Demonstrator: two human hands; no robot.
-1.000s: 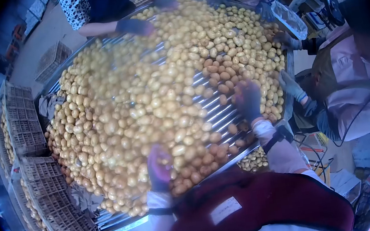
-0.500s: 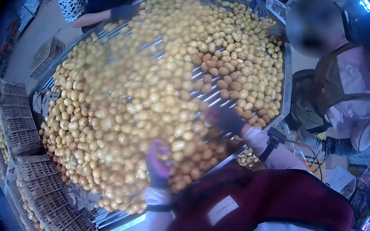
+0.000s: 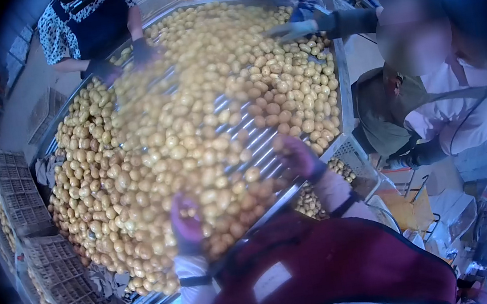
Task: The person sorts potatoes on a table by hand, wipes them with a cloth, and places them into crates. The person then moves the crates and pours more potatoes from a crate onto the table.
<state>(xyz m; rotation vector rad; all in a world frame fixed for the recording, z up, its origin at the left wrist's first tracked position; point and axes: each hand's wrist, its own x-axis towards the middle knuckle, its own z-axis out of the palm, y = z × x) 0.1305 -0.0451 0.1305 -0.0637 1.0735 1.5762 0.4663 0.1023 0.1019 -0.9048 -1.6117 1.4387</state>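
– Now, the hands?
– Left hand point(image 3: 186, 222) rests flat on potatoes point(image 3: 151, 159) near the desk's point(image 3: 343, 85) near edge; right hand point(image 3: 297, 155), grip unclear, hovers over bare rollers point(image 3: 258, 144).
– Risk?
– Potatoes rolling off; fingers catching between rollers, I'd judge.

There is only one view, from a camera on the person's head, looking forward and steeply down with a strong fisheye lens. It is close above the table point(image 3: 343, 85) of potatoes point(image 3: 189, 116), which fills the centre. The person's own apron point(image 3: 323, 277) is at 6 o'clock and the crates point(image 3: 19, 196) at 9 o'clock.
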